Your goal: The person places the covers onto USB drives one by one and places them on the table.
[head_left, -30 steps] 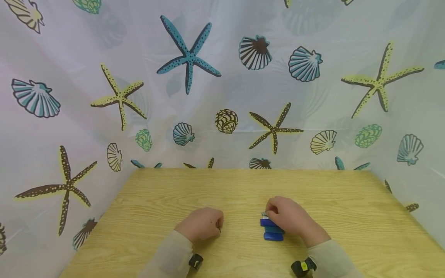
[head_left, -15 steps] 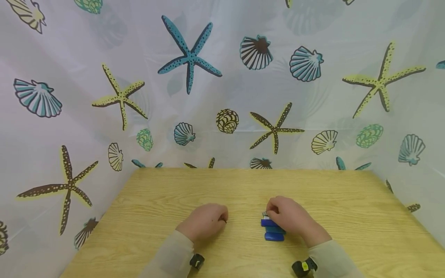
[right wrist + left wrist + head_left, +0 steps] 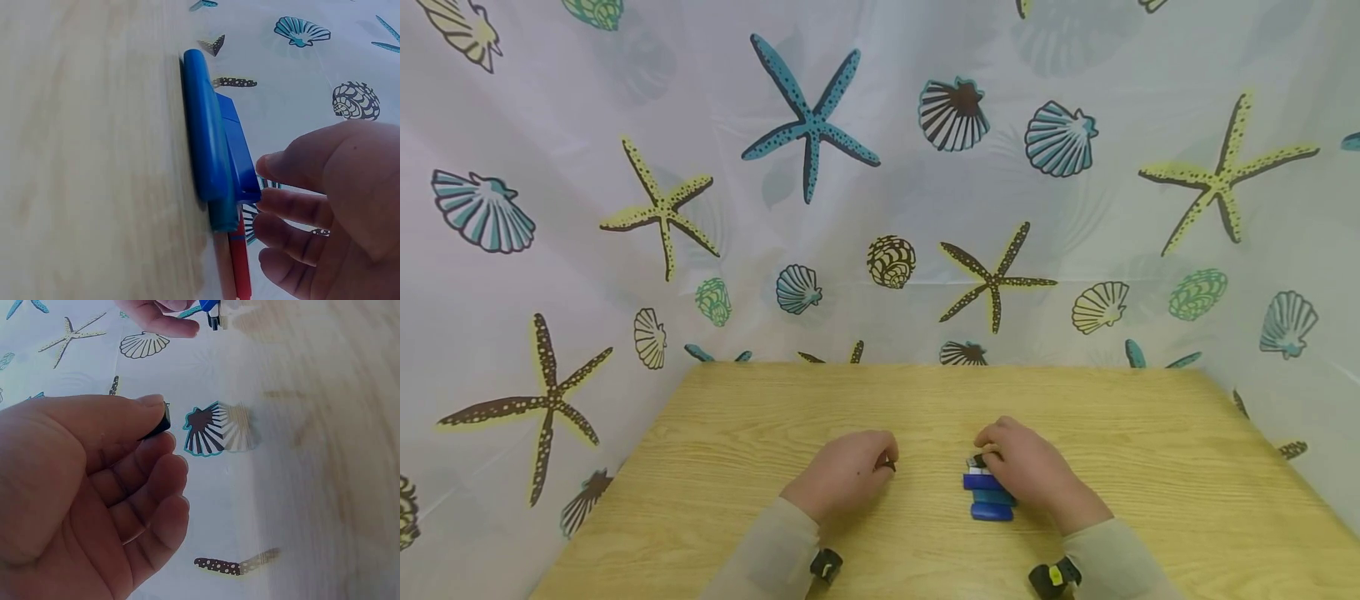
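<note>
My left hand point(image 3: 842, 471) is held just over the table, left of a row of small sticks. Its thumb and forefinger pinch a small black piece point(image 3: 164, 422), mostly hidden by the fingers. My right hand point(image 3: 1030, 467) is over the row's right side, its thumb and fingers apart in the right wrist view. At its fingertips lies a black stick point(image 3: 979, 460) with a silver end like a USB plug. Nearer me, side by side, are a white stick point(image 3: 976, 471), a dark blue one point(image 3: 977, 482), a teal one point(image 3: 992, 497) and a rounded blue one point(image 3: 203, 125).
A red stick point(image 3: 240, 262) shows beyond the teal one in the right wrist view. Under everything is a light wood table point(image 3: 820, 400). A pale curtain point(image 3: 880, 183) printed with starfish and shells stands behind it and at both sides.
My left hand has moved forward and slightly right with the small black piece. My right fingers have lifted and spread a little, uncovering the black stick. The row has stayed in place.
</note>
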Available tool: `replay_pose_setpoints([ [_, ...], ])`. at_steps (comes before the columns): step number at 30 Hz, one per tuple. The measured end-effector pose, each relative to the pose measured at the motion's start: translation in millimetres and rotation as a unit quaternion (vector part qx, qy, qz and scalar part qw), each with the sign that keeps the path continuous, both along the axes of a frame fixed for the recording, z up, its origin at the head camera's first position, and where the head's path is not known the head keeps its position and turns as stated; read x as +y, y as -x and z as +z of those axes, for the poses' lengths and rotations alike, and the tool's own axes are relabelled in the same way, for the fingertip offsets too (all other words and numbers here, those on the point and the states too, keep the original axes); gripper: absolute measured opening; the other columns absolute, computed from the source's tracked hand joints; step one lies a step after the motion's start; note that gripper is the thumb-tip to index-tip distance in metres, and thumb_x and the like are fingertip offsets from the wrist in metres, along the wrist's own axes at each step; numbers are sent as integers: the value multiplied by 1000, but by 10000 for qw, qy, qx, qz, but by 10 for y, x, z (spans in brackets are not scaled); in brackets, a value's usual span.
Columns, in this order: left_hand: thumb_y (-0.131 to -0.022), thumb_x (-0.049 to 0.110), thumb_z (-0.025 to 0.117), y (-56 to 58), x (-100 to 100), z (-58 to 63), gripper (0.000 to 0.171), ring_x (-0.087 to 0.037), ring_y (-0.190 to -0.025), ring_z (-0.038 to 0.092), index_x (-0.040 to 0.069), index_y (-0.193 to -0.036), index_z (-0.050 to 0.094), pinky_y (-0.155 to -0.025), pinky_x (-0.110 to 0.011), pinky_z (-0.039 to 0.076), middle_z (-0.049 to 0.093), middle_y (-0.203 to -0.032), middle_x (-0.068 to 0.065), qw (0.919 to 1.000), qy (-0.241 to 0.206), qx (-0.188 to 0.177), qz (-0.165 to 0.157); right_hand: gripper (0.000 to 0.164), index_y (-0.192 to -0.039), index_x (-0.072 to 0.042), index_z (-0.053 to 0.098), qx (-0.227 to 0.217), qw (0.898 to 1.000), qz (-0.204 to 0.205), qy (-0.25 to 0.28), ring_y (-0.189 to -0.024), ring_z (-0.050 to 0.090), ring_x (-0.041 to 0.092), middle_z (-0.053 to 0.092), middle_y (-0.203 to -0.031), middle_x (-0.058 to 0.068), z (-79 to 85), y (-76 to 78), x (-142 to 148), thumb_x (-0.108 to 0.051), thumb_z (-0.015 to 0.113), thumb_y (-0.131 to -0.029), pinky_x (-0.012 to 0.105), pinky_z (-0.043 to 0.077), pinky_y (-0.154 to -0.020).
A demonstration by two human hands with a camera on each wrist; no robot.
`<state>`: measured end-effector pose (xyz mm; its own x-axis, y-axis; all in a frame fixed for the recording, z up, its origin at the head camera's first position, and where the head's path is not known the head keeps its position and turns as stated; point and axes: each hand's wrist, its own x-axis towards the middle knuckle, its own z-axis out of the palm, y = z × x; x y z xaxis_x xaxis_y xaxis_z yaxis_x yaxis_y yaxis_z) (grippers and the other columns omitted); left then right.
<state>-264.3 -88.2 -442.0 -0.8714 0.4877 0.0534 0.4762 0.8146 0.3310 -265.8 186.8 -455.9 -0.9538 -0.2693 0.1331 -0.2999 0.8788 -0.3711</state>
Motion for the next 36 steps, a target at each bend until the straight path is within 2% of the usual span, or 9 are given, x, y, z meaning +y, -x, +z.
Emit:
replay_pose_setpoints([
  [4,-91,24,62,-7,8,10,5,-4,-70,49,23,-96,62,-64,-26,44,53,-79,17,10000,-9,21,-17,25,-115,-17,65,206,9997,123,-85,-101,56,14,55,-112,-4,-54,3,10,-15,57,-92,39,46,-88],
  [8,-91,23,61,-10,13,20,7,-2,-72,50,23,-98,63,-67,-26,45,54,-82,17,10000,-6,3,-75,28,-118,-18,64,182,9996,185,-144,-105,55,15,55,-114,-4,-76,13,14,-13,55,-93,40,45,-90],
  [14,-90,23,62,-9,23,31,7,-2,-71,50,23,-97,64,-67,-26,45,53,-82,17,9996,49,167,-220,22,-107,-19,69,68,9993,189,-309,-96,57,13,58,-102,-6,-63,21,12,-11,55,-92,39,47,-88],
  [19,-89,23,63,-6,27,29,7,-1,-71,49,23,-96,63,-67,-25,45,53,-82,17,9991,60,285,-294,20,-104,-19,69,-36,9989,62,-473,-86,54,10,56,-96,-7,-56,22,15,-10,57,-90,38,48,-83],
  [36,-90,24,63,-5,38,1,9,-2,-71,49,22,-98,63,-66,-26,44,52,-82,17,9989,99,250,-374,13,-94,-20,67,-114,9972,-195,-717,-70,47,12,52,-82,-8,-68,40,24,-11,61,-87,35,47,-70],
])
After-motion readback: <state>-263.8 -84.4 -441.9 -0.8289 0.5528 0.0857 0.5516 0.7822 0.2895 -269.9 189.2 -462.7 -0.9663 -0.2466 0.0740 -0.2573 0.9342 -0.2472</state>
